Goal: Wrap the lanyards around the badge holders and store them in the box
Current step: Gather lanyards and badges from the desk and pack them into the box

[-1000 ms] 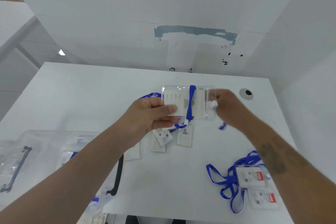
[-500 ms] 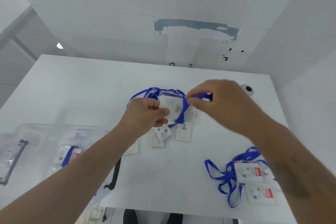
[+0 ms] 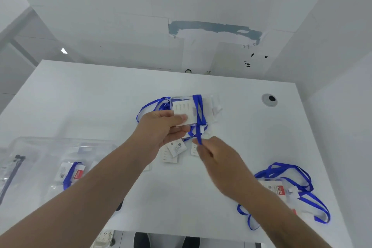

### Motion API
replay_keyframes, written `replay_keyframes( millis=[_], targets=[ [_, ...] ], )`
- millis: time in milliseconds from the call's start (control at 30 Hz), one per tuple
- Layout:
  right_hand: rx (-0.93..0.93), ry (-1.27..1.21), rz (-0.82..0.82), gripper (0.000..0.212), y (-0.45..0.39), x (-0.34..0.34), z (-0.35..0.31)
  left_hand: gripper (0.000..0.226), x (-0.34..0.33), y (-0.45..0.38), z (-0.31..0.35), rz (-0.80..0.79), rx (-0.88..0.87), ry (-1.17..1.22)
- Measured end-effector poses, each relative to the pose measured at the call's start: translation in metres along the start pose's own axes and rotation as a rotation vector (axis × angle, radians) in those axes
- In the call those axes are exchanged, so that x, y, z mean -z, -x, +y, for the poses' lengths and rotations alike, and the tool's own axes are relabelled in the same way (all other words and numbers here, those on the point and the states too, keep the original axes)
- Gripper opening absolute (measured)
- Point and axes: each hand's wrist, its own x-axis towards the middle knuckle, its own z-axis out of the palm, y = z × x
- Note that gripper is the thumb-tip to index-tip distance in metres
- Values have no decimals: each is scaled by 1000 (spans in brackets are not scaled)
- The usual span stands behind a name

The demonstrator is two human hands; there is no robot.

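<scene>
My left hand (image 3: 161, 129) grips a clear badge holder (image 3: 182, 109) above the middle of the white table (image 3: 80, 94), thumb on its front face. A blue lanyard (image 3: 198, 112) crosses the holder in a couple of turns, and its loose loops hang behind to the left. My right hand (image 3: 217, 157) pinches the lanyard's strand just below the holder. A clear plastic box (image 3: 40, 147) stands at the left front edge with one wrapped badge holder (image 3: 72, 173) inside.
A few loose cards (image 3: 175, 151) lie on the table under my hands. Two more badge holders with tangled blue lanyards (image 3: 285, 189) lie at the front right. A round cable port (image 3: 269, 99) sits at the back right. White walls enclose the desk.
My right hand came over the top of the holder and down the front, pulling the lanyard strand around it. The holder turned back to face me in my left hand.
</scene>
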Motion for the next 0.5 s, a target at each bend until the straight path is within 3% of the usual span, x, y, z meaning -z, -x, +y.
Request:
replay_keyframes(
  millis=[67, 167, 267, 400, 500],
  targets=[
    [93, 216, -30, 25, 11, 10, -12, 7, -1, -2, -6, 75, -86, -184],
    [201, 296, 46, 21, 5, 49, -26, 9, -1, 2, -13, 81, -162, -368],
    [132, 25, 138, 4, -19, 84, -18, 3, -2, 6, -15, -33, -140, -424],
    [63, -79, 208, 14, -38, 86, 4, 8, -4, 13, -13, -133, -113, -398],
    [6, -245, 157, 17, -37, 84, 10, 18, -5, 17, -13, -157, -92, -367]
  ],
)
